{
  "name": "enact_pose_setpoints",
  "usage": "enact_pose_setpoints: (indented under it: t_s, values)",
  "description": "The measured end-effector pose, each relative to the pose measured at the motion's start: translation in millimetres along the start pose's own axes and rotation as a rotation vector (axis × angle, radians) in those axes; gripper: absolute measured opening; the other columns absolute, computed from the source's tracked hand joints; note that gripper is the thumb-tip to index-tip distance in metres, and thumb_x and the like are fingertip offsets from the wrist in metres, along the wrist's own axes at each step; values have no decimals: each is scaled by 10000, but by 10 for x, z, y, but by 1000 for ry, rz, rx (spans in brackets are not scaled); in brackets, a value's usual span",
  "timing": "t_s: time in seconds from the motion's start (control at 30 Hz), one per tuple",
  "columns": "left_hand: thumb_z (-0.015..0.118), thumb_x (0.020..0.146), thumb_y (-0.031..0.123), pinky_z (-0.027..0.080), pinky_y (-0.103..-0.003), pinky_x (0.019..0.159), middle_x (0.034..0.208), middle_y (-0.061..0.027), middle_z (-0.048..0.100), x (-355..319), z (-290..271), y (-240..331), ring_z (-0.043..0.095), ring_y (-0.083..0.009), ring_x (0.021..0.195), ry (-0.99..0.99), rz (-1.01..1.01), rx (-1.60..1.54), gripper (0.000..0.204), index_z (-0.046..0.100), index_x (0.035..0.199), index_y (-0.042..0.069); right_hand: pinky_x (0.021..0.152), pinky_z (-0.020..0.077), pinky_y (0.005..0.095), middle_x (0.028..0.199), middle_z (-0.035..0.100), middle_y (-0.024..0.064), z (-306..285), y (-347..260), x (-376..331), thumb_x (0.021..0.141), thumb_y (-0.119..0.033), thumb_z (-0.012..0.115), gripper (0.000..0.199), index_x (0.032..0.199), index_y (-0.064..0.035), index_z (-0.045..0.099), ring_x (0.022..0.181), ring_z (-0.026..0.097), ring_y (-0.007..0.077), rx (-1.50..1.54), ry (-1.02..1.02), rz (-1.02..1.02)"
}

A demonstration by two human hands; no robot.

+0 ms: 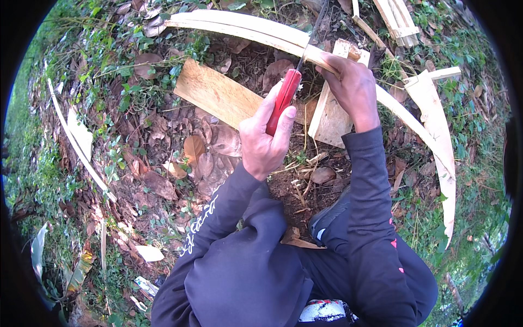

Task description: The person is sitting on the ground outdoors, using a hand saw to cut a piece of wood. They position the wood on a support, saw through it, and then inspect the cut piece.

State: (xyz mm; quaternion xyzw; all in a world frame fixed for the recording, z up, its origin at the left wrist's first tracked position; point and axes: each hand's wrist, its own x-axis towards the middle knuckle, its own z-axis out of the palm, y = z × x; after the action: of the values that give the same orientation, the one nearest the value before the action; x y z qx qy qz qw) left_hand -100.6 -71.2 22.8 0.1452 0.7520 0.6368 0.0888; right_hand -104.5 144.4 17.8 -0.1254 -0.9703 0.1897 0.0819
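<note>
My left hand (264, 139) is closed around the red handle of a saw (285, 101). Its thin dark blade points away from me and crosses a long, pale, bent wooden plank (239, 28). My right hand (351, 87) grips that plank just right of the blade, thumb and fingers around its edge. The plank runs from the upper left, under my right hand, toward the right. Beneath it, near my right hand, a short wooden block (329, 117) lies on the ground. Left of my left hand rests a flat, light-brown board (215, 92), its near end hidden behind that hand.
Pale split wood (436, 120) lies at the right, and a bundle of strips (396, 20) at the upper right. A long thin strip (81, 150) is on the left. Dry leaves (226, 140), a stone (322, 175) and green plants cover the ground. My shoe (329, 215) is below.
</note>
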Motion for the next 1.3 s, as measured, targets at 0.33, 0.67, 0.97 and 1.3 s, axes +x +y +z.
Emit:
enact_pose_setpoints:
  t_s: [0.33, 0.67, 0.97, 1.3]
  values:
    - [666, 971, 146, 535, -281, 659, 982, -167, 746, 103, 45, -10, 656, -103, 706, 8, 66, 19, 454, 562, 1389, 4, 702, 551, 433, 822, 726, 149, -30, -62, -6, 860, -276, 745, 236, 1022, -105, 758, 748, 710, 329, -28, -22, 20]
    - [653, 966, 96, 564, -312, 743, 1077, -197, 731, -214, -125, 38, 735, -206, 858, -61, -41, 123, 461, 540, 1404, 8, 681, 552, 392, 814, 738, 146, -177, -99, 163, 906, -324, 716, 267, 1035, -100, 779, 700, 717, 300, 69, -155, 174]
    - [692, 921, 101, 581, -355, 769, 1110, -228, 715, -1168, -799, -57, 748, -338, 899, -132, -58, 318, 489, 553, 1380, 4, 627, 562, 396, 757, 728, 150, -45, 119, 223, 942, -374, 684, 299, 1089, -131, 778, 634, 707, 280, 76, -115, 67]
    - [692, 906, 104, 551, -306, 682, 964, -209, 745, -1696, -1355, -18, 734, -239, 713, -69, -119, 267, 461, 595, 1328, -56, 690, 561, 391, 801, 731, 157, -39, 63, 93, 913, -366, 714, 312, 1131, -150, 770, 687, 711, 292, 44, -83, 88]
